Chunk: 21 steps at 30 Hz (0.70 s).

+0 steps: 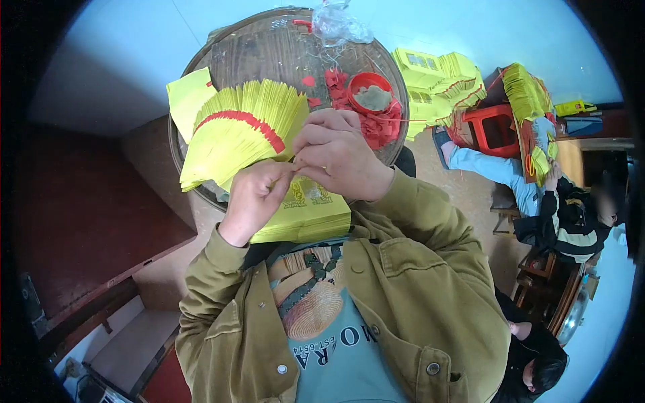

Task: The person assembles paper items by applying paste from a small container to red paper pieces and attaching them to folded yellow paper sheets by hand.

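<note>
My left hand and my right hand meet at the fingertips above the near edge of the round table. Both are closed in a pinch, and what lies between the fingers is too small to make out. Beneath them is a thick stack of yellow printed paper. To the left, a fanned pile of yellow sheets carries a red strip across it. Past my right hand are red paper scraps and a red round container with greyish contents.
The round wooden table has a clear plastic bag at its far edge. More yellow bundles lie beyond it at right, near a red stool. Two other people sit at the right, one handling yellow paper.
</note>
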{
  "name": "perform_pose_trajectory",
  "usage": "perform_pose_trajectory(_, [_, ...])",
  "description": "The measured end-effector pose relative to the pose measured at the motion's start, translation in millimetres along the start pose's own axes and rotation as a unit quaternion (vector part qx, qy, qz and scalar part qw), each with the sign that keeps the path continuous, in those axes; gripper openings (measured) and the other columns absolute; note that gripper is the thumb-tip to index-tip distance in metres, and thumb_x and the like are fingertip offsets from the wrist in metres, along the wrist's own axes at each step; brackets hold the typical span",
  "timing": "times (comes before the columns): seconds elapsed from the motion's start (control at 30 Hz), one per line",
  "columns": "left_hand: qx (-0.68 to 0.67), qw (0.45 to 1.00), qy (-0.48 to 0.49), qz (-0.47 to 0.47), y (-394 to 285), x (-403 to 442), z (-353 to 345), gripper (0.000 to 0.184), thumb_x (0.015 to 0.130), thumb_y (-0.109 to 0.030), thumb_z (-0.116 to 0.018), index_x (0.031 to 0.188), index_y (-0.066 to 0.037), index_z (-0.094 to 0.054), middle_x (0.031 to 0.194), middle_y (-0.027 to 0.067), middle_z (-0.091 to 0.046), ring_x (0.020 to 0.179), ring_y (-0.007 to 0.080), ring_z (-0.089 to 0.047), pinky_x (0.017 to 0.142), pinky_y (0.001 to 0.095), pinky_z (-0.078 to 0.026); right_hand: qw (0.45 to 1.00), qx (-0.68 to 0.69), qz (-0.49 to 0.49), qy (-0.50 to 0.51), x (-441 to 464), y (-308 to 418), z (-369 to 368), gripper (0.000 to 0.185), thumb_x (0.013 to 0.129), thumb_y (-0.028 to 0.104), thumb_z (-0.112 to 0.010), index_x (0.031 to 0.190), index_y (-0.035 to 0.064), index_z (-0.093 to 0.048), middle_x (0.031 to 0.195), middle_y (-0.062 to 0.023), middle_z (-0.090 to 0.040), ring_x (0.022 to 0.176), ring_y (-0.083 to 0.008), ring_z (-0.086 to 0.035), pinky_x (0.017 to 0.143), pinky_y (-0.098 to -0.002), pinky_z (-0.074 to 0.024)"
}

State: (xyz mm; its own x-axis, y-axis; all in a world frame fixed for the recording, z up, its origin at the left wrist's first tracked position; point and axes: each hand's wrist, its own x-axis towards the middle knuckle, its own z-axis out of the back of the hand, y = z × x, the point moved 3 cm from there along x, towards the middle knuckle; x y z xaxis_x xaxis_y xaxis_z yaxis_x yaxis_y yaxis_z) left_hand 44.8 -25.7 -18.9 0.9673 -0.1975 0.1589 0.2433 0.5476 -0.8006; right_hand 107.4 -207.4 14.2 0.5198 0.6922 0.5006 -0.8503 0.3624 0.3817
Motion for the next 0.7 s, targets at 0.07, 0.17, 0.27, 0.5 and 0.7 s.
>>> perform_pose_trajectory(0.07, [0.005,1.000,-0.004,-0.013,-0.1,-1.3,-0.3,0.017,0.089,-0.004,-0.072,0.106,-0.001,-0.074,0.093,0.0174,-0.073,0.086,0.0352,-0.072,0.074,0.0389,-0.056,1.000,-0.011,0.009,0.010,2.1,2.8,-3.3,0.013,0.074,0.019,-0.080,0.082,0.0155,-0.071,0.103,0.0068,-0.065,0.115,-0.0211,-0.057,0.094,-0.0442,-0.0371])
perform_pose_trajectory(0.17, [0.012,1.000,0.002,-0.025,-5.8,-2.2,-0.6,0.017,0.087,-0.004,-0.073,0.104,-0.002,-0.074,0.092,0.0174,-0.072,0.086,0.0360,-0.071,0.072,0.0400,-0.055,0.997,-0.054,0.034,0.041,6.1,7.7,-6.7,0.017,0.071,0.021,-0.081,0.083,0.0148,-0.069,0.101,0.0048,-0.063,0.114,-0.0206,-0.057,0.094,-0.0429,-0.0378])
perform_pose_trajectory(0.27, [0.001,1.000,0.026,0.003,-4.3,-2.2,-0.2,0.015,0.085,-0.005,-0.076,0.099,-0.002,-0.074,0.089,0.0170,-0.071,0.083,0.0371,-0.070,0.071,0.0408,-0.055,0.991,-0.097,0.032,0.089,15.2,13.9,-8.8,0.025,0.070,0.023,-0.082,0.089,0.0152,-0.069,0.100,0.0024,-0.063,0.113,-0.0202,-0.057,0.095,-0.0412,-0.0384])
perform_pose_trajectory(0.5, [-0.028,0.999,-0.019,-0.022,2.3,-5.0,-2.8,0.009,0.086,-0.002,-0.077,0.094,0.001,-0.072,0.085,0.0130,-0.072,0.076,0.0279,-0.071,0.069,0.0359,-0.055,0.983,0.111,-0.114,0.091,8.8,-8.2,18.9,0.042,0.077,0.023,-0.080,0.116,0.0157,-0.066,0.099,0.0016,-0.071,0.108,-0.0194,-0.062,0.099,-0.0418,-0.0353])
perform_pose_trajectory(0.7, [-0.073,0.996,-0.032,0.046,0.0,-6.2,-1.2,0.018,0.087,0.000,-0.078,0.098,0.000,-0.064,0.086,0.0118,-0.073,0.080,0.0192,-0.074,0.071,0.0309,-0.056,0.985,0.098,-0.122,0.072,-9.8,2.3,-7.3,0.046,0.084,0.021,-0.074,0.129,0.0163,-0.064,0.104,0.0045,-0.073,0.112,-0.0175,-0.060,0.105,-0.0426,-0.0318])
